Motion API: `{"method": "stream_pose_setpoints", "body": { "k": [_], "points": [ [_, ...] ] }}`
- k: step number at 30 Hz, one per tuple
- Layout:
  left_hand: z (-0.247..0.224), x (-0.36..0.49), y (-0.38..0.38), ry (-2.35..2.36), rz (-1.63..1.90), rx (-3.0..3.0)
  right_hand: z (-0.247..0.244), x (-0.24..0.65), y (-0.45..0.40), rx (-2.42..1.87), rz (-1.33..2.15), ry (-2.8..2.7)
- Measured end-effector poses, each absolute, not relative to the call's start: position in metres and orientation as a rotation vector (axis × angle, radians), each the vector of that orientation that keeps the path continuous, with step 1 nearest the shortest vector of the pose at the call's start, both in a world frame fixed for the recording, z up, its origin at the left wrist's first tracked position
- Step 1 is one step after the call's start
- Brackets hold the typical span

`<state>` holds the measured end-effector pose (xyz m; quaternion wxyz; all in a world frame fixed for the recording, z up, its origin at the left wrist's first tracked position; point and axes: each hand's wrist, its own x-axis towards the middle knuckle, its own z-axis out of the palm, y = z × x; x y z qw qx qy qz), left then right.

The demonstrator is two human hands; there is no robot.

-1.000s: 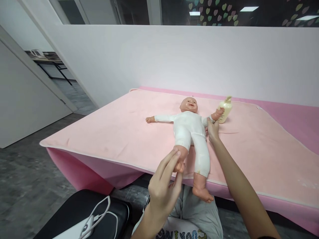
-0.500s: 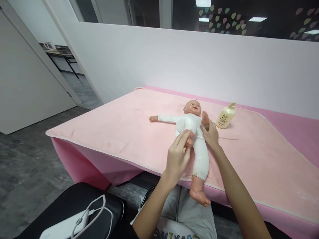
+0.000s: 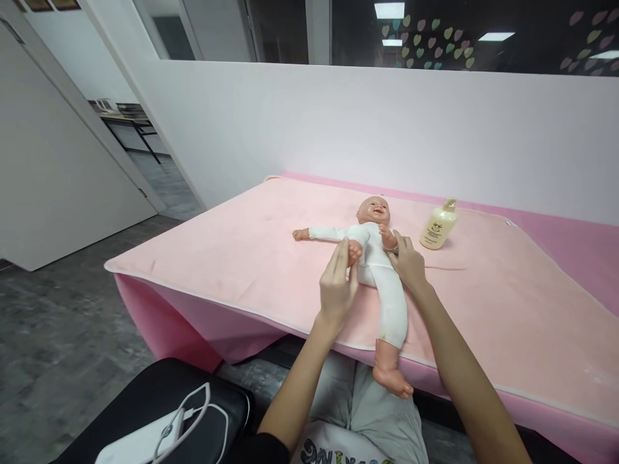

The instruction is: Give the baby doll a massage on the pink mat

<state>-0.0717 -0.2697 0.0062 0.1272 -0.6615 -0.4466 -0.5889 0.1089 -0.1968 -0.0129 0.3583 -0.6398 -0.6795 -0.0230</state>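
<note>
A baby doll [image 3: 374,251] with a white cloth body lies on its back on the pink blanket [image 3: 251,258]. My left hand [image 3: 338,280] is closed around the doll's foot on the left side, with that leg bent up toward its belly. Beside the doll's torso, my right hand [image 3: 409,263] holds the doll's arm or side; its fingertips are partly hidden, just below the raised doll hand. The other doll leg points toward me, its foot [image 3: 391,374] hanging past the table edge.
A yellow pump bottle [image 3: 438,225] stands right of the doll. White wall [image 3: 338,122] rises behind the table. At lower left, a black chair [image 3: 193,380] carries a white power bank [image 3: 140,441] with a cable. An open doorway lies at far left.
My left hand has moved the doll's foot left and slightly up, bending the leg outward. The raised doll hand has come down a little, near my right hand. The view has shifted slightly.
</note>
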Motion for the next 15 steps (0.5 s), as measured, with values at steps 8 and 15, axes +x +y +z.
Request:
{"method": "stream_pose_setpoints", "body": {
  "k": [8,15],
  "points": [
    [0.027,-0.066,-0.298,-1.228,-1.719,-2.023,-0.011,0.113,-0.196,-1.627,0.004,-1.705],
    [0.039,-0.083,-0.352,-1.215,-1.686,-1.951,-0.026,0.13,-0.176,-1.525,0.344,-1.238]
  ]
}}
